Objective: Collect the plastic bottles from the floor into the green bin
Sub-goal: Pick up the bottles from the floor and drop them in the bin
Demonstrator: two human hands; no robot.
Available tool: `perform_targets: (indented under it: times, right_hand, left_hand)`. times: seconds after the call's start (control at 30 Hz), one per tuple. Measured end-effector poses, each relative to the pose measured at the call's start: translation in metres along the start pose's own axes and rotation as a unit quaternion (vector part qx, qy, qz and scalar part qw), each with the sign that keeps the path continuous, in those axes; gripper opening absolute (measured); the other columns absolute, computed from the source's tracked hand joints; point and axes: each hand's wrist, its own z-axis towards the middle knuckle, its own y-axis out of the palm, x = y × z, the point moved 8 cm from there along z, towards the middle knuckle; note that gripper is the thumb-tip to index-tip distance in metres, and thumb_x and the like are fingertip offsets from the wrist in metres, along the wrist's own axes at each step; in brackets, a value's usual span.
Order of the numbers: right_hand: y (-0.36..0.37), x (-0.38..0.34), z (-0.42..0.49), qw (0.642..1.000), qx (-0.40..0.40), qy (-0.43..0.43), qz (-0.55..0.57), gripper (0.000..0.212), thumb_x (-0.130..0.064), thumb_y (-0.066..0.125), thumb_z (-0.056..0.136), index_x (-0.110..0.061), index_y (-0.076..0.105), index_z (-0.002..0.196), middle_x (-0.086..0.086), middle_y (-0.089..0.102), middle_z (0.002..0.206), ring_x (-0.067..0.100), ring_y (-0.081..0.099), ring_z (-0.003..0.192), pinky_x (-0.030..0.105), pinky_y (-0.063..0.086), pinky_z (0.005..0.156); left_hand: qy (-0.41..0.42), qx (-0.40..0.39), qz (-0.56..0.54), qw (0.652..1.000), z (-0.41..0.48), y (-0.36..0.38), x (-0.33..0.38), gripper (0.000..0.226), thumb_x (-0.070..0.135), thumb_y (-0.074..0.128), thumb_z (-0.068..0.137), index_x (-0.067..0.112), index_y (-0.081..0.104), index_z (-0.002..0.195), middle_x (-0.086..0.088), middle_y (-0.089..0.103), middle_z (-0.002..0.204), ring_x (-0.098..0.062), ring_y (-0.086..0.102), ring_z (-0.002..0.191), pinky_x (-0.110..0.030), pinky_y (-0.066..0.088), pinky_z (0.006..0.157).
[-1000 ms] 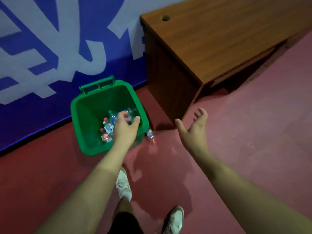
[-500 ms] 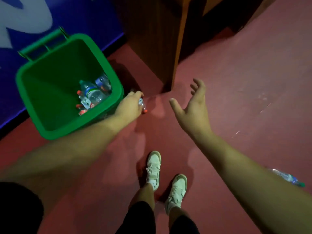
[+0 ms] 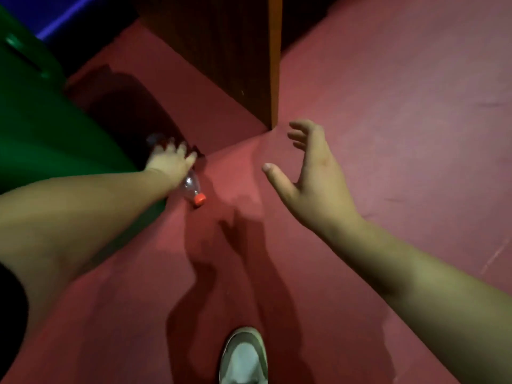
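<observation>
A clear plastic bottle (image 3: 191, 189) with a red cap lies low on the red floor beside the green bin (image 3: 41, 128). My left hand (image 3: 170, 163) is wrapped over the bottle's body, cap end sticking out toward me. The bin fills the left edge; only its outer wall and handle show, its inside is out of view. My right hand (image 3: 313, 178) hovers above the floor to the right, fingers spread, holding nothing.
A dark wooden desk panel (image 3: 235, 56) with an orange edge stands straight ahead, close behind the bottle. A blue wall strip (image 3: 63, 18) shows at top left. My white shoe (image 3: 243, 356) is at the bottom. Red floor stretches to the right.
I have leaned down and closer. My left hand went from over the bin's inside down to the floor beside it and closed on the bottle. The right hand stayed open.
</observation>
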Motion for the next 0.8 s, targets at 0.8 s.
perform_targets:
  times: [0.8]
  right_hand:
    - [-0.357,-0.202,-0.137,0.959,0.171,0.223,-0.038,0.072,-0.038,0.066,0.089,-0.014,0.034,0.149,0.004,0.044,0.148,0.016,0.04,0.137,0.032,0.037,0.111]
  left_hand:
    - [-0.108,-0.046,-0.561,0.819,-0.283,-0.417,0.104,0.056,0.044,0.077,0.071,0.009,0.049,0.105,-0.004,0.058,0.097,-0.025,0.06,0.092,-0.028,0.038,0.072]
